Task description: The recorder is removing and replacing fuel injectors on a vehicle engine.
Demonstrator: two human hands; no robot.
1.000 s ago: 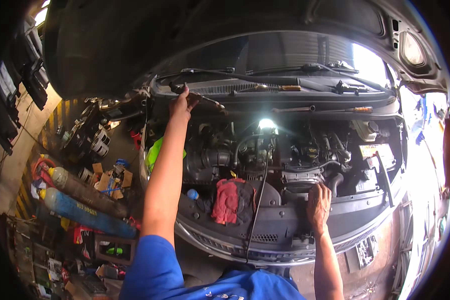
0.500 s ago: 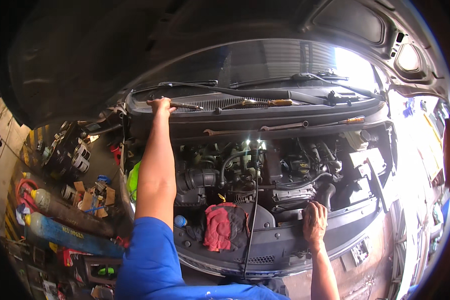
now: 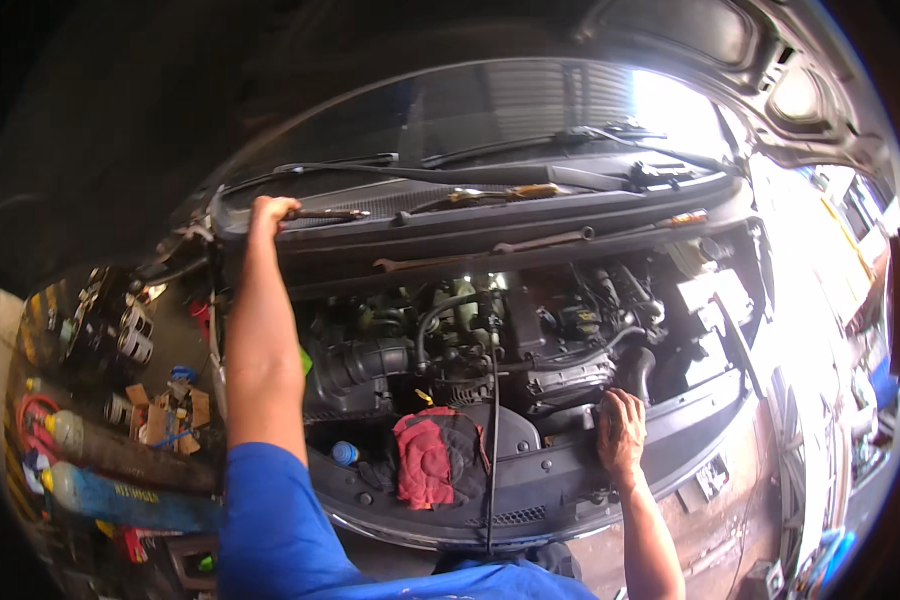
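My left hand (image 3: pixel 273 212) reaches to the far left of the cowl, its fingers closed at the near end of a ratchet-like metal tool (image 3: pixel 332 214) lying on the cowl grille. Further right on the cowl lies a tool with a yellowish-brown handle (image 3: pixel 535 192). Two wrenches, one a combination wrench (image 3: pixel 545 241), and a screwdriver (image 3: pixel 688 218) lie along the ledge below. My right hand (image 3: pixel 622 432) rests on the front edge of the engine bay with bent fingers, holding nothing visible, beside a black hose (image 3: pixel 656 372).
A red and black cloth (image 3: pixel 425 460) and a blue cap (image 3: pixel 344 453) are on the front panel. A black cable (image 3: pixel 495 430) crosses the engine (image 3: pixel 560 350) toward me. The raised hood (image 3: pixel 170 120) hangs overhead. Gas cylinders (image 3: pixel 120 500) lie at the left.
The whole view has shifted, so the car appears further left. My left hand has moved slightly left along the cowl. My right hand stays at the front edge.
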